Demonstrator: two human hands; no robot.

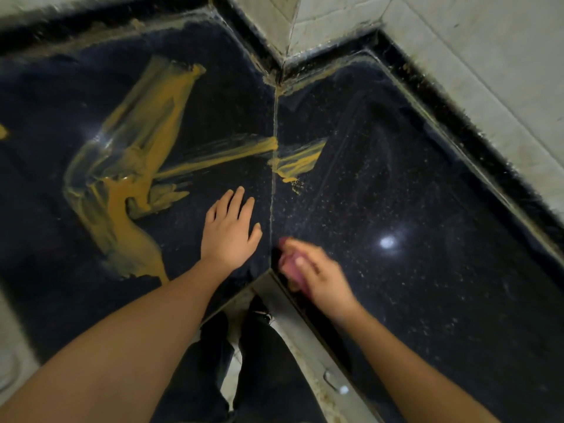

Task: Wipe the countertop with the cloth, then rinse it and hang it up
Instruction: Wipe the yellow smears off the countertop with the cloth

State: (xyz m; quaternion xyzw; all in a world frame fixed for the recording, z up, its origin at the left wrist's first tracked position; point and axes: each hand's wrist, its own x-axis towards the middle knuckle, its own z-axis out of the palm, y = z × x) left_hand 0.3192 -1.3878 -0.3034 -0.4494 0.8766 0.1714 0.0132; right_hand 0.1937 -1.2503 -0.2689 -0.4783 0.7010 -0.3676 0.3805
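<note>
A black speckled stone countertop (412,184) wraps around an inner corner. Thick yellow-orange smears (128,190) cover its left part, and a thinner streak (293,161) crosses the seam in the middle. My left hand (230,232) lies flat on the counter with straight fingers, just right of the big smear. My right hand (314,270) is blurred near the counter's front edge and grips a small pink cloth (288,264), bunched under the fingers.
Pale tiled walls (457,41) rise behind the counter, with a wall corner jutting in at the top middle. A grey cabinet front with a metal handle (331,381) runs below the counter edge. My dark trousers (262,361) show below.
</note>
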